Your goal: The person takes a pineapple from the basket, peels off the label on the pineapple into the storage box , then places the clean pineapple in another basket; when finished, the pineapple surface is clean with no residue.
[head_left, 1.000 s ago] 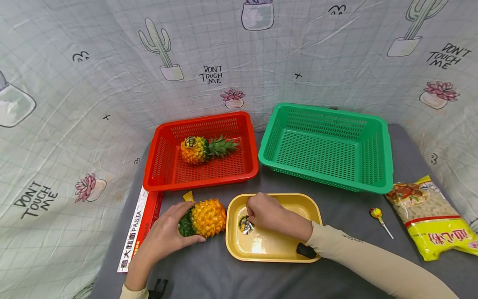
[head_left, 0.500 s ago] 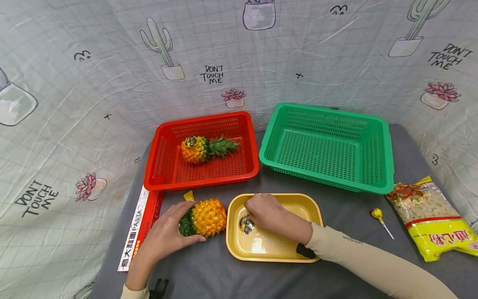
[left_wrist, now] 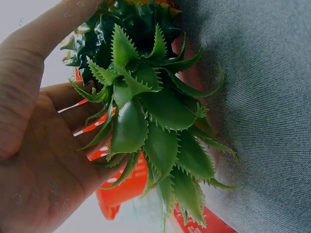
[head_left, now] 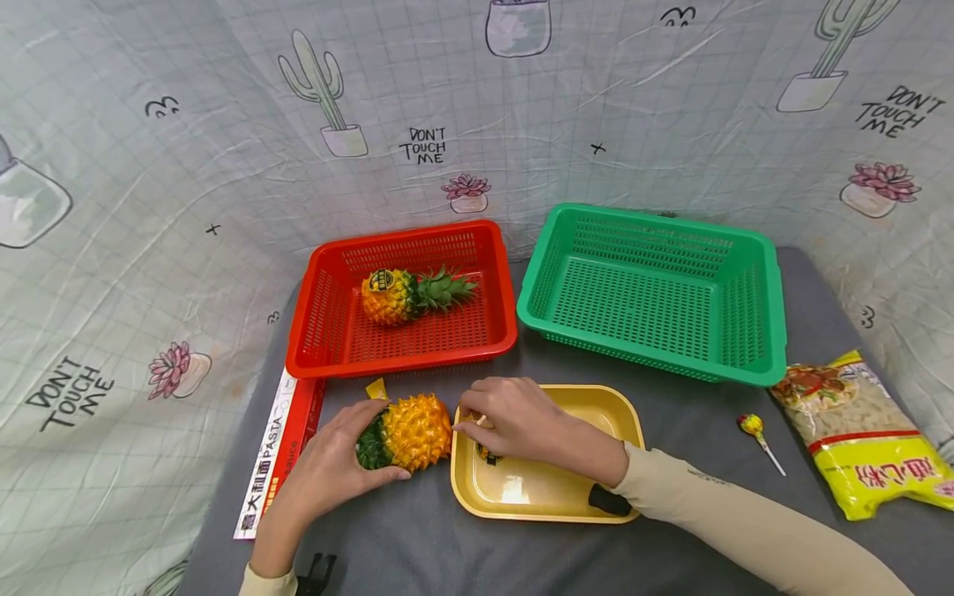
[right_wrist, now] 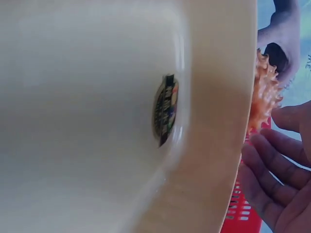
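On the table lies a pineapple (head_left: 419, 432) with an orange body and a dark green end. My left hand (head_left: 337, 457) holds it round the green end, thumb at the near side and fingers at the far side; its leafy crown (left_wrist: 160, 131) shows beside the palm in the left wrist view. My right hand (head_left: 513, 419) is over the left rim of the yellow tray (head_left: 551, 515), fingertips close to the pineapple's orange end and nothing between them. A black oval sticker (right_wrist: 166, 110) rests inside the tray, partly hidden by that hand in the head view.
Behind stand a red basket (head_left: 402, 366) with another pineapple (head_left: 391, 298) in it and a green basket (head_left: 652, 364). At right lie a lollipop (head_left: 753, 426) and a yellow bag of pasta (head_left: 868, 447). A pasta box (head_left: 268, 463) lies at left.
My right hand has moved left from inside the tray to its left rim, its fingers loosening, and the sticker stays in the tray. The left hand keeps its place on the pineapple.
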A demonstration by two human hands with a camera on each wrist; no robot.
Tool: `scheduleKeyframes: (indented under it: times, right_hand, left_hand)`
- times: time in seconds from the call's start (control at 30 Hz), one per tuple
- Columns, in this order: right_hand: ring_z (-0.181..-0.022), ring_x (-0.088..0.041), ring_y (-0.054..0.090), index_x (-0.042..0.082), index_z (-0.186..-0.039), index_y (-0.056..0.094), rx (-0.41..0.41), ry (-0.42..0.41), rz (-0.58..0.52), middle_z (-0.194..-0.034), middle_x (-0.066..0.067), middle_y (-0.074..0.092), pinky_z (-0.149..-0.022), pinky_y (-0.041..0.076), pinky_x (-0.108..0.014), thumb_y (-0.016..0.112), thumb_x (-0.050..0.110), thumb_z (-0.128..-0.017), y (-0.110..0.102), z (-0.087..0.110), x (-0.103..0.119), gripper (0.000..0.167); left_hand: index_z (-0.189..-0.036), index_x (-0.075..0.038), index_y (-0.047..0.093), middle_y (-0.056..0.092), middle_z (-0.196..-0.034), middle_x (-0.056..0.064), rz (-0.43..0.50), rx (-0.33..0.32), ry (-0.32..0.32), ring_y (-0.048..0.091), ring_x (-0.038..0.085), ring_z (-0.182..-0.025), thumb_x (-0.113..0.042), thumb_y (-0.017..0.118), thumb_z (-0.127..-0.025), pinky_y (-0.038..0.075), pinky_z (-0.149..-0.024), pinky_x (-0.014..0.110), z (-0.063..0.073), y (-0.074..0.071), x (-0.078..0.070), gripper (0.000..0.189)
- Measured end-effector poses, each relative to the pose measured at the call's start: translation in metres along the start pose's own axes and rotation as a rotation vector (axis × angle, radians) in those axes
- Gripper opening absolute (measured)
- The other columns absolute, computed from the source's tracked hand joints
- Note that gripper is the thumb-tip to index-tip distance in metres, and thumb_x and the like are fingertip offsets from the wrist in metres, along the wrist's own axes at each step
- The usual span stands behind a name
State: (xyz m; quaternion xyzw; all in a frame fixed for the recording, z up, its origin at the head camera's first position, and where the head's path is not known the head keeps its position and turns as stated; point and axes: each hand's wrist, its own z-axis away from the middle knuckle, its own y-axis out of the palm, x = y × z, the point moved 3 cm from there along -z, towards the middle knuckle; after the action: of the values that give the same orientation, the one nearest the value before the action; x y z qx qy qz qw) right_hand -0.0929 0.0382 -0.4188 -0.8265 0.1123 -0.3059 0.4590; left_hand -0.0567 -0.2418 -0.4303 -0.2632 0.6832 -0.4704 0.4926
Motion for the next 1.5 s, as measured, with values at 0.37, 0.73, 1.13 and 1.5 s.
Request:
scheduleKeyframes:
  times: [0.37,0.73,1.13,1.5]
  right_hand:
    - [-0.111,-0.018,0.060,0.010,-0.122,0.074,-0.024,-0.050,-0.047,-0.121,-0.002,0.066,-0.095,0.053,-0.035,0.082,0.029,-0.095,0.004,-0.017,0.007,0.034]
    - [-0.128,-0.022,0.057,0.011,-0.147,0.060,0.106,0.025,-0.002,-0.141,-0.006,0.060,-0.110,0.046,-0.040,0.076,0.043,-0.097,0.013,-0.026,0.007,0.062]
    - [-0.131,-0.022,0.053,0.011,-0.153,0.054,0.167,0.009,-0.085,-0.147,-0.006,0.056,-0.111,0.044,-0.040,0.080,0.047,-0.093,0.017,-0.024,0.010,0.075]
    - [-0.145,-0.025,0.041,0.009,-0.166,0.027,0.254,0.058,-0.090,-0.161,-0.010,0.039,-0.120,0.034,-0.044,0.087,0.055,-0.084,0.030,-0.034,0.015,0.111]
  left_hand:
    - [-0.145,-0.006,0.061,0.060,-0.143,0.016,0.009,-0.010,0.021,0.059,0.038,-0.128,-0.059,0.097,-0.067,0.052,-0.100,0.061,-0.001,0.000,0.001,0.101]
    - [-0.145,-0.005,0.061,0.061,-0.143,0.016,0.008,-0.013,0.040,0.058,0.038,-0.129,-0.059,0.098,-0.067,0.051,-0.102,0.061,-0.001,0.000,0.002,0.102]
    - [-0.145,-0.006,0.061,0.061,-0.142,0.015,0.003,-0.010,0.039,0.059,0.037,-0.127,-0.059,0.097,-0.067,0.052,-0.100,0.060,-0.002,0.000,0.002,0.101]
    - [-0.144,-0.006,0.061,0.061,-0.143,0.015,0.013,-0.011,0.030,0.059,0.037,-0.127,-0.056,0.098,-0.067,0.052,-0.100,0.060,-0.001,0.001,0.002,0.099]
